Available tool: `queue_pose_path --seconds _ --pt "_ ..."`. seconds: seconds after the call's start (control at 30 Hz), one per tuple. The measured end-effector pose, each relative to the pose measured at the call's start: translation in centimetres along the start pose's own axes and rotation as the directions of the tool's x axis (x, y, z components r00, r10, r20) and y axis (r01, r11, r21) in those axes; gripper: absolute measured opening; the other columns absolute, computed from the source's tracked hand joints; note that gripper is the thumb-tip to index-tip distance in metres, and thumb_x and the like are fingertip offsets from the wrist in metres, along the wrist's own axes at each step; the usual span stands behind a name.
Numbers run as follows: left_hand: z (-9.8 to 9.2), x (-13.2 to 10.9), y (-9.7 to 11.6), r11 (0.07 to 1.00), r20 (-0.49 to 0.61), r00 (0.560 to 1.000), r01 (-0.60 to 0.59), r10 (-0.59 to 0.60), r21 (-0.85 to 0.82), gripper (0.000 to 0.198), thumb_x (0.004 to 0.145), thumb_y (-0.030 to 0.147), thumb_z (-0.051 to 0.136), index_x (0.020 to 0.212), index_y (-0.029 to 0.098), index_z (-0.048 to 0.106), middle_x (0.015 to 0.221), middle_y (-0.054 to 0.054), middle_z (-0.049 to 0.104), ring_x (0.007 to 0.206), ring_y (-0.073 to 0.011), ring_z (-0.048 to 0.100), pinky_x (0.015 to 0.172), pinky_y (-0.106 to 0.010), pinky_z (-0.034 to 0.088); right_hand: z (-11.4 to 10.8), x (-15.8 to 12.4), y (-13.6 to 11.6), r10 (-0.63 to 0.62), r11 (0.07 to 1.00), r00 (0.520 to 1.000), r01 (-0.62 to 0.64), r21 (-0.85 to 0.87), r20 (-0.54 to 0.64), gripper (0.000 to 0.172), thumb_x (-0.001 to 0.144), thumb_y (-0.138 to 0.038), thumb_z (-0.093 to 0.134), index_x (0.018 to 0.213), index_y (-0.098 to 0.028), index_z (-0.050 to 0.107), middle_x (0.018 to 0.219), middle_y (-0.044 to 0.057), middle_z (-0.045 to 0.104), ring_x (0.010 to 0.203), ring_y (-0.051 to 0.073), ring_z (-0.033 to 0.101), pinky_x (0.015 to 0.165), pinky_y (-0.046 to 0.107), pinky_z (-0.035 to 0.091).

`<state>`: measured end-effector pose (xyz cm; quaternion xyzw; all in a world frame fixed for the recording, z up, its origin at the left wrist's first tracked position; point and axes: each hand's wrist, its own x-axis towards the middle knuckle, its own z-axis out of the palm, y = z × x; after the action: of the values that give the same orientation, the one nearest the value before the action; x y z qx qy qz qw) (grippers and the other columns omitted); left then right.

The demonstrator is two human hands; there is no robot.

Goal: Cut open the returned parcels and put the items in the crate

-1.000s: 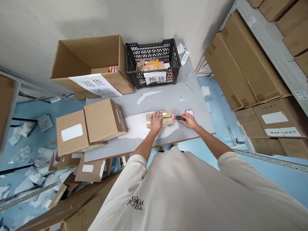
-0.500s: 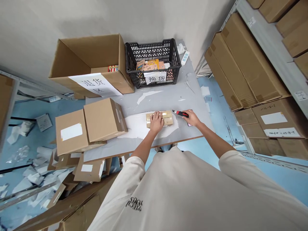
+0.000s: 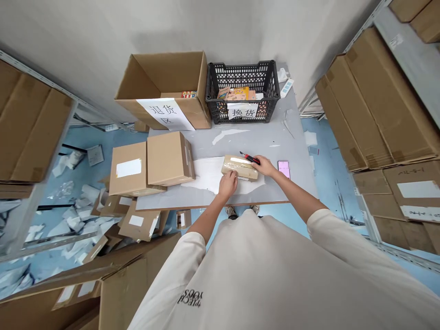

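Observation:
A small cardboard box [image 3: 239, 167], wrapped in shiny clear tape, is on a white sheet [image 3: 208, 173] near the table's front edge. It looks tipped, with a white strip along its upper side. My left hand [image 3: 228, 183] grips its near left edge with bent fingers. In my right hand [image 3: 264, 165] is a utility knife [image 3: 252, 158] with a black and red handle; its tip points left over the box. That hand is at the box's right end, and its lower fingers seem to touch the box. A lit phone [image 3: 283, 168] lies to the right.
Two closed cartons [image 3: 167, 158] stand on the table's left. Behind are a large open carton [image 3: 202, 112] with a paper sign and a black crate [image 3: 237, 118] holding small colourful packs. Shelves with boxes [image 3: 381, 101] flank the right. Paper scraps [image 3: 74, 215] litter the floor at left.
My left hand has gone from the box's top to its near edge, and the box has tipped. My right hand has brought the knife over the box, uncovering the phone. The view has shifted left.

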<state>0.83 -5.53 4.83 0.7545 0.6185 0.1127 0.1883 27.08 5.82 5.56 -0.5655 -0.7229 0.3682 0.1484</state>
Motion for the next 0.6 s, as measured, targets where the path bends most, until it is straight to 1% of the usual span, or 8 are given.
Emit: queue_pose_path --seconds 0.1,0.2,0.27,0.37,0.43,0.47,0.53,0.6 --pt "0.2 1.0 -0.3 0.999 -0.060 0.998 -0.004 0.000 -0.055 0.038 0.113 0.029 0.048 0.147 0.021 0.062 0.155 -0.020 0.061 0.135 -0.0347 0.067 0.111 -0.049 0.056 0.3 -2.2 0.5 0.050 0.991 0.999 -0.052 0.123 0.016 0.041 0.099 -0.051 0.066 0.130 -0.024 0.069 0.130 0.012 0.079 0.118 0.034 0.074 0.108 0.050 0.057" --pt "0.1 2.0 -1.1 0.995 -0.088 0.996 0.007 -0.016 -0.104 0.039 0.112 0.029 0.047 0.147 0.020 0.062 0.156 -0.020 0.060 0.139 -0.0354 0.064 0.118 -0.052 0.053 1.7 -4.1 0.5 0.096 0.954 0.995 -0.100 0.284 0.029 0.041 0.098 -0.056 0.067 0.126 -0.026 0.064 0.127 0.009 0.079 0.117 0.031 0.074 0.107 0.047 0.057" --pt "-0.1 2.5 -1.7 0.993 -0.079 0.996 0.020 -0.029 -0.119 0.039 0.112 0.028 0.046 0.145 0.020 0.063 0.157 -0.020 0.060 0.139 -0.0352 0.064 0.119 -0.053 0.053 3.1 -5.0 0.2 0.130 0.914 0.991 -0.136 0.382 0.043 0.042 0.096 -0.060 0.069 0.120 -0.027 0.062 0.121 0.007 0.080 0.116 0.030 0.075 0.109 0.046 0.057" --pt "-0.7 3.1 -2.1 0.991 -0.026 0.999 0.020 -0.023 -0.129 0.038 0.110 0.027 0.046 0.143 0.021 0.064 0.160 -0.018 0.057 0.136 -0.0335 0.064 0.116 -0.050 0.054 4.8 -5.9 -0.6 0.132 0.834 0.980 -0.189 0.519 0.146 0.045 0.094 -0.065 0.073 0.113 -0.027 0.059 0.109 0.005 0.081 0.109 0.028 0.077 0.109 0.047 0.057" --pt "-1.1 3.4 -1.7 0.994 -0.002 1.000 0.013 -0.014 -0.110 0.036 0.110 0.029 0.049 0.141 0.022 0.065 0.159 -0.018 0.058 0.138 -0.0336 0.062 0.118 -0.050 0.052 5.3 -6.1 -0.8 0.129 0.792 0.972 -0.219 0.570 0.195 0.047 0.092 -0.067 0.076 0.109 -0.027 0.058 0.108 0.006 0.083 0.105 0.028 0.077 0.107 0.048 0.057" --pt "-1.2 3.5 -1.1 0.996 -0.006 1.000 0.024 -0.025 -0.088 0.035 0.109 0.031 0.052 0.140 0.022 0.066 0.157 -0.018 0.060 0.141 -0.0348 0.060 0.120 -0.052 0.049 5.2 -6.1 -0.8 0.148 0.780 0.970 -0.235 0.580 0.194 0.047 0.092 -0.067 0.078 0.109 -0.027 0.058 0.109 0.007 0.083 0.105 0.028 0.078 0.106 0.048 0.058" --pt "-1.3 3.8 0.3 0.997 -0.023 0.997 0.075 -0.075 -0.027 0.038 0.108 0.039 0.059 0.141 0.023 0.065 0.154 -0.019 0.061 0.145 -0.0391 0.054 0.122 -0.057 0.044 4.5 -5.8 -0.6 0.232 0.767 0.961 -0.276 0.579 0.151 0.046 0.093 -0.064 0.078 0.109 -0.027 0.057 0.113 0.007 0.083 0.104 0.026 0.078 0.102 0.046 0.059" --pt "-1.2 3.9 2.1 0.990 -0.006 0.991 0.137 -0.137 0.025 0.052 0.104 0.051 0.066 0.148 0.022 0.061 0.154 -0.021 0.060 0.143 -0.0432 0.053 0.119 -0.060 0.044 3.3 -5.4 -0.2 0.325 0.756 0.941 -0.317 0.573 0.093 0.039 0.096 -0.059 0.074 0.111 -0.027 0.056 0.118 0.007 0.082 0.103 0.024 0.078 0.097 0.042 0.060"
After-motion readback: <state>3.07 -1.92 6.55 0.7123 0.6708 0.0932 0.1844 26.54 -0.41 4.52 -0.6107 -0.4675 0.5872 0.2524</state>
